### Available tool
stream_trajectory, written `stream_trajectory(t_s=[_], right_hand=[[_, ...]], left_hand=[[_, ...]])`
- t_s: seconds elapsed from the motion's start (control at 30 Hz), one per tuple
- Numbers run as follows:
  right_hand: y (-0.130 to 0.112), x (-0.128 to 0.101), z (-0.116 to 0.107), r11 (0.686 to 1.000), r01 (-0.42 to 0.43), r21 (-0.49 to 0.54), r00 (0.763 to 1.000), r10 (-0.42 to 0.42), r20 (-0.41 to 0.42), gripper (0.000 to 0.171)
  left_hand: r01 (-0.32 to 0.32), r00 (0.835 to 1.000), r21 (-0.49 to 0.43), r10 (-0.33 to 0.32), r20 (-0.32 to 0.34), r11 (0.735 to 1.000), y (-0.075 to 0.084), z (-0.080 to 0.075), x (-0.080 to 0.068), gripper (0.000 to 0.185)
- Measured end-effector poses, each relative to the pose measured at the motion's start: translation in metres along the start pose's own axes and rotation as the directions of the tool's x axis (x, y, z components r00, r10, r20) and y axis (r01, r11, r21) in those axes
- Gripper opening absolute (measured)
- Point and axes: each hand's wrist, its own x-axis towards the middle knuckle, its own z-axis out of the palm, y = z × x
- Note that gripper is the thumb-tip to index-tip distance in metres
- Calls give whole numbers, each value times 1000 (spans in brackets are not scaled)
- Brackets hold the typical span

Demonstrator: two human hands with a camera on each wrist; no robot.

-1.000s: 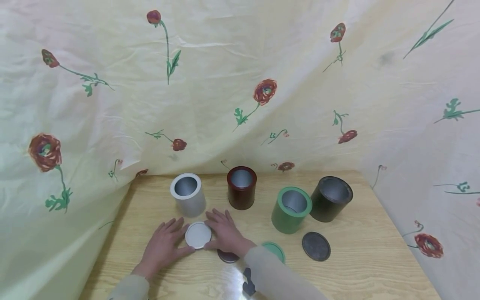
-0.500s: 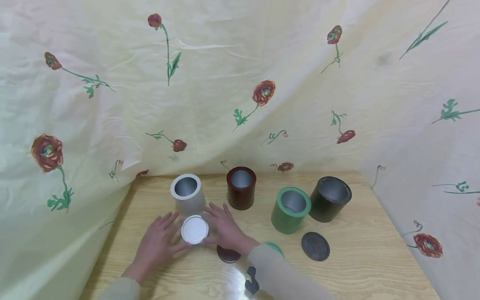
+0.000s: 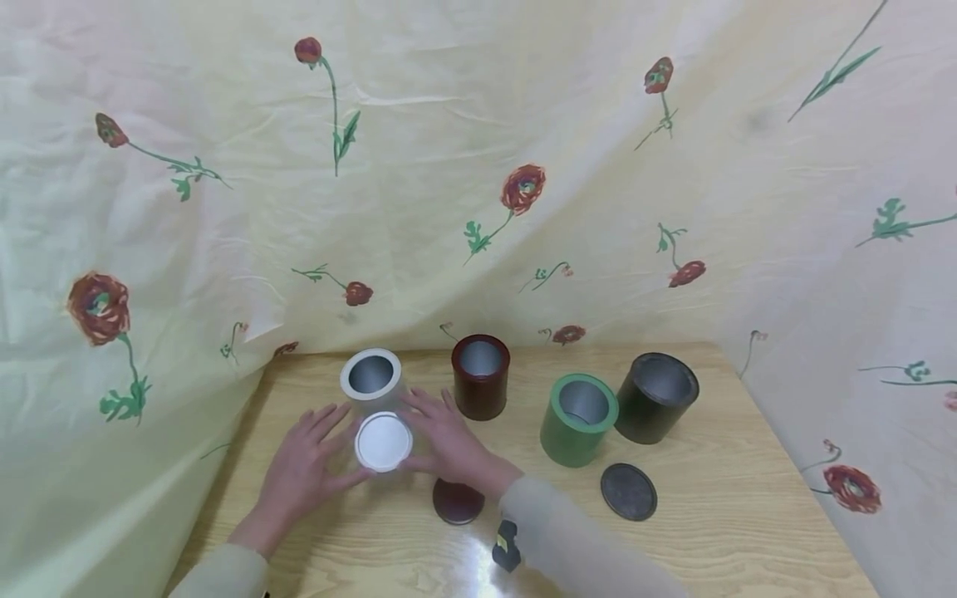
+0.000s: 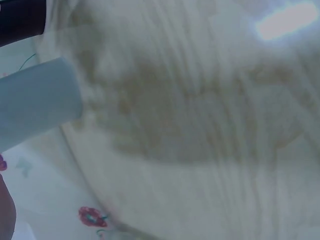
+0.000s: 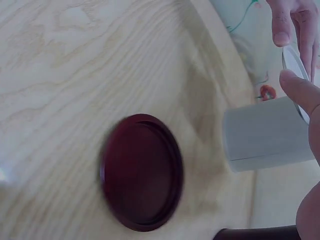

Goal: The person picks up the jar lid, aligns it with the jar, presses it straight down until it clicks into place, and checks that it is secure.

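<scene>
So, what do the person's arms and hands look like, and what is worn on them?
Both hands, the left hand and the right hand, are bare: no gloves, and no rings that I can make out. Each arm wears a long, light beige sleeve reaching the wrist. A small black device with a yellowish mark sits at the right wrist. The left wrist shows no such device in the head view.

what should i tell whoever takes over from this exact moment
Left hand and right hand both hold the white lid by its rim, lifted in front of the open white can. The dark red can, green can and black can stand open. The dark red lid and black lid lie on the table. No can is lidded yet; all four remain.
</scene>
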Motion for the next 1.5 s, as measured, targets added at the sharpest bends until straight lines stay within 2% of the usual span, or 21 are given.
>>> stream_trajectory(t_s=[0.23, 0.33, 0.6, 0.9, 1.07, 1.3, 1.5], right_hand=[[-2, 19, -13, 999, 20, -38, 1000, -21, -18, 74], [-2, 25, -18, 998, 11, -54, 1000, -12, -17, 75], [-3, 38, -30, 997, 33, -66, 996, -38, -76, 80], [-2, 56, -41, 999, -38, -6, 999, 38, -23, 77], [3, 65, -44, 997, -73, -6, 997, 73, 5, 76], [11, 72, -39, 997, -83, -10, 997, 83, 6, 77], [14, 79, -39, 993, -115, -5, 993, 115, 33, 76]], left_hand=[[-59, 996, 10, 60, -62, 998, -11, -13, 20, 80], [-84, 992, 24, 86, -91, 996, -15, -18, 28, 87], [-112, 990, 58, 117, -83, 992, -25, -26, 42, 92], [-94, 994, 47, 96, -49, 994, -34, -37, 58, 94], [-82, 996, 38, 83, -27, 996, -39, -39, 66, 77], [-24, 999, 38, 22, 49, 999, -44, -38, 71, 72], [36, 989, 46, -42, 140, 998, -50, -33, 73, 74]])
